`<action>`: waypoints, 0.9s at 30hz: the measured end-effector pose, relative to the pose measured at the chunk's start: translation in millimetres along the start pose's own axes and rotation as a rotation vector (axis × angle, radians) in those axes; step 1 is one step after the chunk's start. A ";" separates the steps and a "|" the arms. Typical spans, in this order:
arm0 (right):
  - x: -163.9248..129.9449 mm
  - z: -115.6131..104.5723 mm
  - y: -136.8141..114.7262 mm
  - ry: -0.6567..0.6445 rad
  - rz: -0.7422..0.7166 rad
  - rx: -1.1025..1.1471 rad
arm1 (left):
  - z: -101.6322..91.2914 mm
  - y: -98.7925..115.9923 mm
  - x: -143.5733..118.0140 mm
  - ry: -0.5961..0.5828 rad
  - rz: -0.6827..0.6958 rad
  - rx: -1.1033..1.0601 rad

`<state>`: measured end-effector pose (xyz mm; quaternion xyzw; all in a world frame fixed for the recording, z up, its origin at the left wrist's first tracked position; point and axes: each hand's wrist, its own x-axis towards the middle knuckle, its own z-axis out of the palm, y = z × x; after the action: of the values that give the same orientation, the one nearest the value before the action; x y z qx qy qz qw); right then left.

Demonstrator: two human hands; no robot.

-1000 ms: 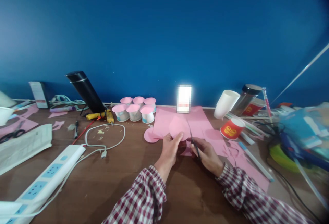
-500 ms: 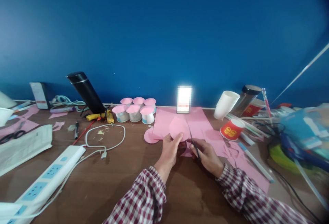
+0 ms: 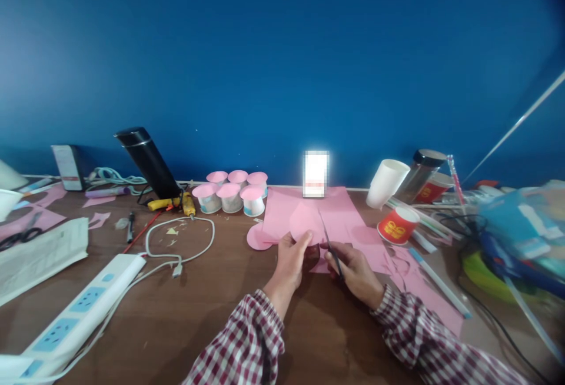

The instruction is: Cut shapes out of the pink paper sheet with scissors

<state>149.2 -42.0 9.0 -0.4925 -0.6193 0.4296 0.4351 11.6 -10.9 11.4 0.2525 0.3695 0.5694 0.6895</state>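
While the left hand (image 3: pixel 292 254) pinches a rounded pink paper cut-out (image 3: pixel 306 221) at its near edge, the right hand (image 3: pixel 352 265) is closed around dark-handled scissors (image 3: pixel 332 248), blades against the paper's right side, above the brown wooden worktop (image 3: pixel 203 308), with six pink-topped paper cups (image 3: pixel 232 192) far left.

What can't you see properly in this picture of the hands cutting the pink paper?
- Head view: the scissors handles are hidden inside the right hand.
- The pink paper circle has its lower edge covered by the left hand.
- The card at the wall is blurred out, unreadable.
- The blue things at the right are smeared; what they are is unclear.
- The power strip is cut off by the bottom left edge.
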 end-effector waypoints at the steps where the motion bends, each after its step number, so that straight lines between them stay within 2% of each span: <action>1: 0.1 0.0 -0.2 -0.002 0.001 -0.002 | 0.0 -0.2 0.1 0.001 0.002 0.003; 7: 0.7 0.2 -0.1 -0.024 -0.004 -0.003 | -4.5 -5.2 3.0 0.002 0.059 0.047; 19: 0.7 -0.7 5.1 -0.009 -0.013 0.035 | -7.6 -6.5 3.3 -0.022 0.052 0.102; 27: 1.0 -1.1 9.1 -0.007 -0.005 0.044 | -5.4 -4.5 4.6 -0.028 0.043 0.061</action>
<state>152.2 -39.6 0.7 -0.4798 -0.6124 0.4439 0.4446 10.4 -7.9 3.6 0.2893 0.3717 0.5690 0.6741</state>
